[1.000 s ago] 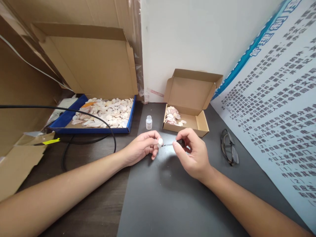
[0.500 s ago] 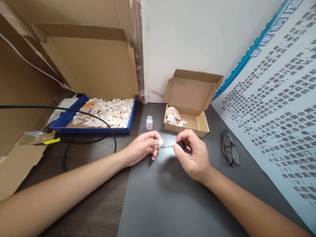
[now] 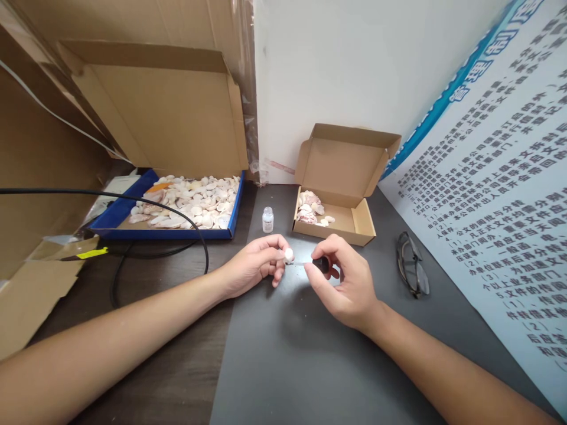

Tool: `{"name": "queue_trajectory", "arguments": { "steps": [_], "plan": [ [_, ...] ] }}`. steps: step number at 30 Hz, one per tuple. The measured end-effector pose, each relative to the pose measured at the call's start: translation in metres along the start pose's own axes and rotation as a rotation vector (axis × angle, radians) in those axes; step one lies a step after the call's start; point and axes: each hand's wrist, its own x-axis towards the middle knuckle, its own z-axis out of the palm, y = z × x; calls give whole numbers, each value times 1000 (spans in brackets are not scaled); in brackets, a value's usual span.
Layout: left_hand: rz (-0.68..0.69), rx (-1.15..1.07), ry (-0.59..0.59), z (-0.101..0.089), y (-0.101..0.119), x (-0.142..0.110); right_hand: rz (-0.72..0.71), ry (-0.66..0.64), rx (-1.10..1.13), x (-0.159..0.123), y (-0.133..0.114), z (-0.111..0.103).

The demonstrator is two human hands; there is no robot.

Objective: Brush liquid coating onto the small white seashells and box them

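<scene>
Between the fingertips of my left hand [image 3: 263, 260] is a small white seashell [image 3: 289, 255]. My right hand [image 3: 348, 280] pinches the black cap of a brush applicator [image 3: 319, 264], whose thin stem points left. The stem's tip is at the shell's lower right edge; whether it touches is too small to tell. Behind my left hand a small clear bottle [image 3: 268, 220] with a label stands uncapped on the dark grey mat [image 3: 283, 366].
A blue-edged box [image 3: 163, 234] full of pale shells lies open at the left, a black cable [image 3: 204, 236] looping before it. A smaller cardboard box [image 3: 336, 230] with several shells is behind my right hand. Glasses [image 3: 411, 265] rest at the right, near a printed poster [image 3: 500, 177].
My right hand has shifted slightly left and turned, so more of the black cap shows. My left hand and the shell are nearly still.
</scene>
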Motion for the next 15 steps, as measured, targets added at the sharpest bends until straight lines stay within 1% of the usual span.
{"name": "queue_trajectory", "arguments": {
  "steps": [10, 15],
  "plan": [
    [1, 9, -5, -1, 0, 1, -13, -10, -29, 2, -1, 0],
    [-1, 5, -3, -1, -1, 0, 16, 75, -13, 1, 0, -1]
  ]
}}
